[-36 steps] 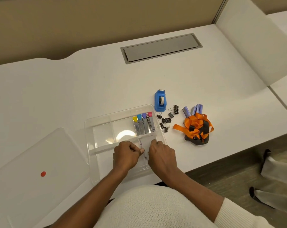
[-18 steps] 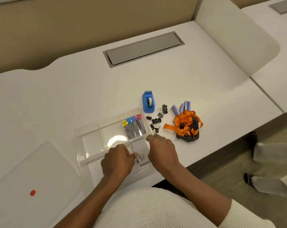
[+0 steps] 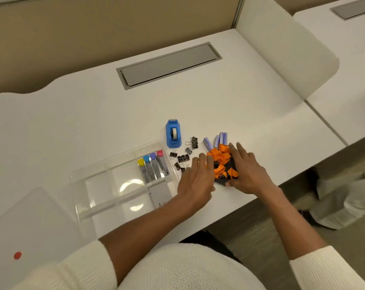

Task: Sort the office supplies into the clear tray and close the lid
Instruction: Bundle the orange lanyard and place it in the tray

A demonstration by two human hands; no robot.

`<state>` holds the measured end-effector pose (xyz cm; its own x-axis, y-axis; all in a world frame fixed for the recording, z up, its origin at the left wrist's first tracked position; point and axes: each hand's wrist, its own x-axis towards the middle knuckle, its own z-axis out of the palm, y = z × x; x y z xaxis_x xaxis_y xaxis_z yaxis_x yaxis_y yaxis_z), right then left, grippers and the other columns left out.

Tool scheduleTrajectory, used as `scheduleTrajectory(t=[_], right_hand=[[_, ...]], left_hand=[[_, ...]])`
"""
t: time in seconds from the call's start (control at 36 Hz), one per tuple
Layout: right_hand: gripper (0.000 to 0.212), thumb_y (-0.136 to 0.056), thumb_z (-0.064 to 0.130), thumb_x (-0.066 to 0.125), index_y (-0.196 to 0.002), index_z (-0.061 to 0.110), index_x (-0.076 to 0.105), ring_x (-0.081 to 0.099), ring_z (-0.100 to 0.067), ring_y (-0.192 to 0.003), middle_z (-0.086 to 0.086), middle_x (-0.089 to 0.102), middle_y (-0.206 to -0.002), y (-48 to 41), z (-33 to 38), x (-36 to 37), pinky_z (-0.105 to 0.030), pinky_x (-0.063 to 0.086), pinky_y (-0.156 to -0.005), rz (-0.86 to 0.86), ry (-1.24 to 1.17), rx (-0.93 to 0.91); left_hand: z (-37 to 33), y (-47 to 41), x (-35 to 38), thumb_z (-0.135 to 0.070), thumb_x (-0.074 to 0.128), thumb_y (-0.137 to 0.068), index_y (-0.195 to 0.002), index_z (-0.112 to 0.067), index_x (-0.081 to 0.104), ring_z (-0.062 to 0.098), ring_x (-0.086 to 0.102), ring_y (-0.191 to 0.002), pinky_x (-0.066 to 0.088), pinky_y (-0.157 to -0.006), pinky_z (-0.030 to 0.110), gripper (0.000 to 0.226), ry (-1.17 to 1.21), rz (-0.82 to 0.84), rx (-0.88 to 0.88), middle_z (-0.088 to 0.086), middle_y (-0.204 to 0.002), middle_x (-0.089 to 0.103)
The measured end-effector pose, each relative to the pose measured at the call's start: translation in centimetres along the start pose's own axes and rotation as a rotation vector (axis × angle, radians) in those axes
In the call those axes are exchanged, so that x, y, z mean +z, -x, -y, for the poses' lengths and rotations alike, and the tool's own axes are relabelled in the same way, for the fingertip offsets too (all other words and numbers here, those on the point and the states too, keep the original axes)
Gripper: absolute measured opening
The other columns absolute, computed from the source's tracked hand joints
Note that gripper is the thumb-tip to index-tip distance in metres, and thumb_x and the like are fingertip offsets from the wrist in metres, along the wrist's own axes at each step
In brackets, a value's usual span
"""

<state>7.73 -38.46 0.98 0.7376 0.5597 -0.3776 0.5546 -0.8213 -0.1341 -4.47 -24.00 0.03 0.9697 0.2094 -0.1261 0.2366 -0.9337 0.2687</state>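
The clear tray [image 3: 77,181] sits on the white desk with several colour-tipped nail clippers [image 3: 153,166] in its back right compartment and a grey card [image 3: 160,195] in the front right one. To its right lies a bundle of orange and black lanyards [image 3: 222,162]. My left hand [image 3: 196,178] and my right hand [image 3: 246,170] flank the bundle with fingers spread, touching its sides. The clear lid [image 3: 30,222] with a red dot lies at the left. Black binder clips [image 3: 183,155], a blue tape dispenser [image 3: 173,133] and purple staple boxes [image 3: 217,140] lie behind the bundle.
A grey cable hatch [image 3: 169,65] is set into the desk at the back. A white divider panel [image 3: 282,49] rises on the right. The desk's front edge runs just below my hands. A person's feet in pale clothing [image 3: 345,197] are on the floor at the right.
Both hands left the grey card lying in the tray's front right compartment and moved right to either side of the lanyard bundle. The view shifted right.
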Motion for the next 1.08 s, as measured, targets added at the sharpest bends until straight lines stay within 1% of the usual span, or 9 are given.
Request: scheduleTrajectory(t=[0.14,0.28,0.39,0.47,0.69,0.83,0.92,0.97,1.08], right_hand=[[0.119,-0.072,0.049,0.085,-0.159,0.027,0.006,0.041,-0.029,-0.134,0.000,0.026,-0.162,-0.8,-0.9,1.3,-0.046,0.058,-0.082,-0.020,0.041,-0.071],[0.086,-0.078,0.050,0.080,-0.148,0.030,0.034,0.054,-0.022,-0.115,0.002,0.050,-0.140,-0.2,-0.5,2.6,-0.033,0.050,-0.072,-0.094,-0.027,-0.136],[0.066,-0.083,0.044,0.077,-0.139,0.028,0.047,0.059,-0.019,-0.106,0.002,0.058,-0.129,0.4,0.2,3.1,-0.030,0.050,-0.074,-0.127,-0.118,-0.152],[0.056,-0.083,0.035,0.079,-0.133,0.026,0.054,0.062,-0.019,-0.096,0.001,0.063,-0.117,0.7,0.4,3.1,-0.029,0.053,-0.075,-0.140,-0.232,-0.134],[0.047,-0.077,0.015,0.086,-0.121,0.015,0.068,0.070,-0.023,-0.088,-0.003,0.074,-0.106,2.9,1.9,1.6,-0.024,0.049,-0.080,-0.302,-0.435,-0.063],[0.044,-0.074,0.007,0.086,-0.115,0.014,0.071,0.072,-0.024,-0.084,-0.004,0.076,-0.101,5.0,3.6,-1.6,-0.044,0.062,-0.083,-0.401,-0.602,-0.065],[0.049,-0.074,0.006,0.086,-0.118,0.018,0.071,0.072,-0.021,-0.085,0.000,0.074,-0.101,5.9,5.2,-3.4,-0.046,0.063,-0.080,-0.422,-0.713,-0.085],[0.050,-0.073,0.007,0.086,-0.118,0.022,0.071,0.071,-0.012,-0.086,0.006,0.072,-0.099,6.1,6.8,-4.5,-0.040,0.065,-0.077,-0.439,-0.736,-0.136],[0.049,-0.074,0.012,0.086,-0.118,0.027,0.069,0.069,0.001,-0.086,0.016,0.069,-0.095,5.6,10.7,-5.7,-0.018,0.060,-0.073,-0.403,-0.765,-0.252]], left_hand=[[-1.7,-1.5,1.5,-0.028,0.092,-0.072,-0.151,-0.007,0.023,0.037,0.050,-0.123,0.058,-0.080,0.043,0.107,0.089,0.088,-0.077,0.022,-0.146,0.036],[-2.3,-1.7,2.4,-0.019,0.085,-0.081,-0.157,-0.006,0.015,0.033,0.045,-0.131,0.053,-0.097,0.043,0.104,0.178,0.094,-0.110,0.018,-0.150,0.037],[-2.7,-2.0,2.6,-0.009,0.073,-0.092,-0.157,-0.007,0.019,0.029,0.045,-0.134,0.050,-0.107,0.041,0.085,0.178,0.085,-0.127,0.016,-0.151,0.039],[-2.7,-1.9,2.7,-0.011,0.071,-0.094,-0.153,-0.012,0.027,0.026,0.047,-0.131,0.052,-0.103,0.039,0.073,0.220,0.075,-0.127,0.012,-0.147,0.043],[-2.8,-0.8,1.0,-0.009,0.072,-0.093,-0.150,-0.015,0.035,0.025,0.052,-0.127,0.051,-0.105,0.038,0.068,0.387,0.006,-0.096,0.010,-0.145,0.048],[-2.1,0.8,-2.9,-0.007,0.074,-0.089,-0.143,-0.015,0.044,0.025,0.058,-0.112,0.056,-0.094,0.043,0.063,0.474,-0.127,-0.048,0.011,-0.131,0.055],[-1.0,2.2,-5.9,-0.008,0.074,-0.089,-0.140,-0.015,0.047,0.024,0.060,-0.109,0.057,-0.093,0.042,0.058,0.498,-0.222,-0.040,0.009,-0.125,0.058],[-0.2,3.3,-7.8,-0.011,0.076,-0.089,-0.140,-0.016,0.049,0.023,0.061,-0.112,0.056,-0.097,0.040,0.058,0.498,-0.267,-0.077,0.008,-0.128,0.060],[2.4,5.8,-11.1,-0.010,0.077,-0.088,-0.140,-0.016,0.052,0.022,0.062,-0.112,0.055,-0.098,0.038,0.058,0.479,-0.324,-0.172,0.007,-0.129,0.061]])
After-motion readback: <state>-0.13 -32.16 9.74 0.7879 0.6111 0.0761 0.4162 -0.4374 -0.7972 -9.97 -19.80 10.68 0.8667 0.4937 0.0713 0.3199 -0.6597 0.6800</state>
